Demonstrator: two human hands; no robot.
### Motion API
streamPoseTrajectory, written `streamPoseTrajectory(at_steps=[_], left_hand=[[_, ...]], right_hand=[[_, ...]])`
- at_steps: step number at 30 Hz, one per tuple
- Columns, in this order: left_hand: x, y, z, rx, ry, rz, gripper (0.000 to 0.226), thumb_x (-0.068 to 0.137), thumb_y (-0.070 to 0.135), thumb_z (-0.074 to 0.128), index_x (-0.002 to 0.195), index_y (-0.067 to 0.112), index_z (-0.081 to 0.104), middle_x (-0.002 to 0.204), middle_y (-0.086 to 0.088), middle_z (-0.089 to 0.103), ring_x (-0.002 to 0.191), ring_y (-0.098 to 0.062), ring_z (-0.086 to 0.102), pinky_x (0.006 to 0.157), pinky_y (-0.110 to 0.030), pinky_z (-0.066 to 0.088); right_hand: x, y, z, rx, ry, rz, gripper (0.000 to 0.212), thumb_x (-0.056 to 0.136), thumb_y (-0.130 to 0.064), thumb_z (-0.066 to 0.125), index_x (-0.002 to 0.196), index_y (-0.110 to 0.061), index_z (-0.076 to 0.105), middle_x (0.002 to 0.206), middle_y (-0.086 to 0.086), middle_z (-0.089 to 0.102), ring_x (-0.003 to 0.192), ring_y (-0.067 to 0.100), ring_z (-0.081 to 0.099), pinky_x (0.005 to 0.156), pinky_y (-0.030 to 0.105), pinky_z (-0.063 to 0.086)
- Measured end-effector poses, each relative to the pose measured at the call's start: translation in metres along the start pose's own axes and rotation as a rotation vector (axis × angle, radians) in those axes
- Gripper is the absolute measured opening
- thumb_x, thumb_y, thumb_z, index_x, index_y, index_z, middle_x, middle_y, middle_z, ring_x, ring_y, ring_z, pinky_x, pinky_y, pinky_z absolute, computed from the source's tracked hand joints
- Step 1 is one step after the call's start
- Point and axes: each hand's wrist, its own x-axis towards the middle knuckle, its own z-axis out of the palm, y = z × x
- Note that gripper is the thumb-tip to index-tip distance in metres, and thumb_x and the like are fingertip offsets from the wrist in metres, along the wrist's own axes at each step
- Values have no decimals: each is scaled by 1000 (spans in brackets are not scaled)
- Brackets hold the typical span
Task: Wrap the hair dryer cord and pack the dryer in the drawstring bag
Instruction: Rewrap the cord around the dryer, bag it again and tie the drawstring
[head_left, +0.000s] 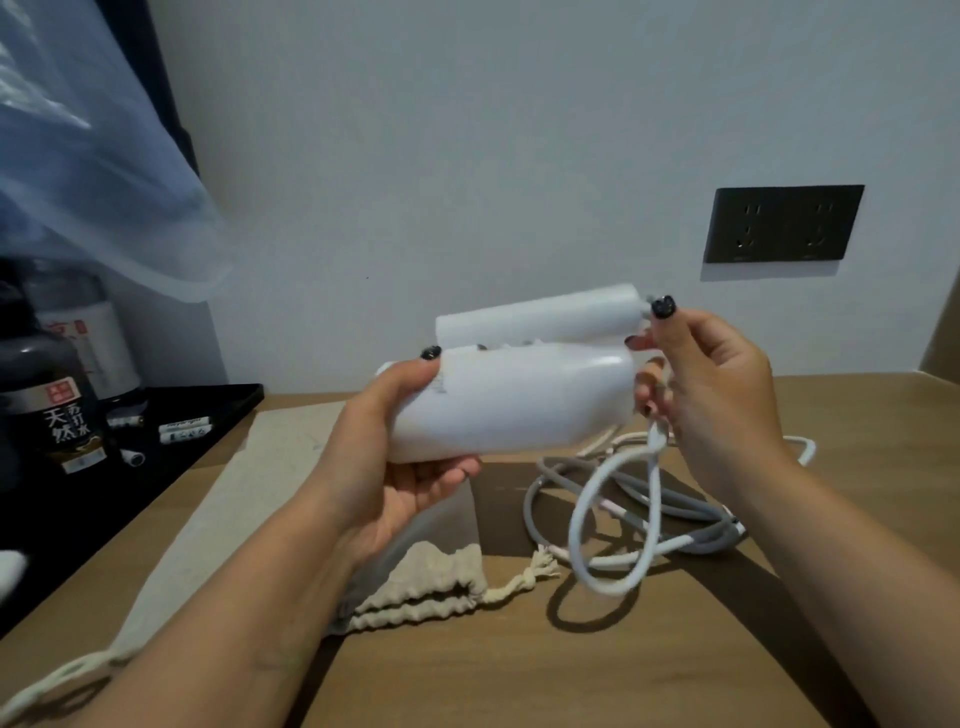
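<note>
Above the table (519, 675) the left hand (395, 467) grips the folded hair dryer (509, 410) lying crosswise, its cord (613, 519) end toward the right hand (717, 395), which pinches that cord, the drawstring bag (415, 587) flat beneath.

At mid-frame we see the hair dryer (511, 402) held above the table (519, 665), the left hand (395, 467) under its left end, the right hand (717, 400) at its right end. Its cord (613, 525) lies coiled on the table at lower right. The drawstring bag (415, 587) lies below the dryer. A tray (171, 467) with bottles (57, 410) sits at left; a wall socket (784, 223) is upper right.
</note>
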Motion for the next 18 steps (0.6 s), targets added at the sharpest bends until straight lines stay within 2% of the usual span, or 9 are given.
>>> streamPoseTrajectory(at_steps=[3, 5, 10, 14, 18], left_hand=[[1, 0, -1, -95, 42, -9, 32, 81, 40, 62, 91, 10, 61, 57, -12, 61, 39, -21, 53, 35, -19, 44], [-1, -1, 0, -124, 16, -31, 34, 80, 40, 62, 91, 8, 62, 58, -13, 63, 39, -21, 53, 34, -18, 44], [-3, 1, -1, -289, -57, -74, 42, 80, 44, 62, 98, 5, 64, 93, -31, 67, 45, -20, 55, 37, -17, 48], [-3, 1, -3, -352, -66, -63, 45, 81, 46, 60, 105, 8, 63, 92, -29, 68, 50, -18, 54, 38, -17, 48], [-7, 2, -2, -398, -192, -160, 59, 77, 52, 60, 114, 6, 62, 90, -27, 67, 48, -14, 53, 38, -16, 48]], right_hand=[[3, 0, 1, 218, -31, 125, 25, 95, -31, 53, 99, -9, 63, 66, 2, 59, 44, 10, 45, 43, 18, 41], [4, -3, 0, 234, -72, 126, 24, 96, -29, 51, 101, -10, 65, 64, 3, 57, 42, 10, 43, 44, 19, 39], [-4, -1, 3, -39, -270, 39, 17, 92, -25, 52, 100, -14, 63, 59, 3, 60, 46, 16, 52, 45, 23, 48], [-9, 9, 12, -264, -318, -47, 18, 100, -11, 46, 110, -17, 59, 60, 5, 57, 49, 13, 56, 48, 22, 50], [-14, 19, 17, -325, -355, -113, 20, 101, -21, 41, 112, -20, 58, 63, 4, 55, 54, 14, 58, 53, 23, 52]])
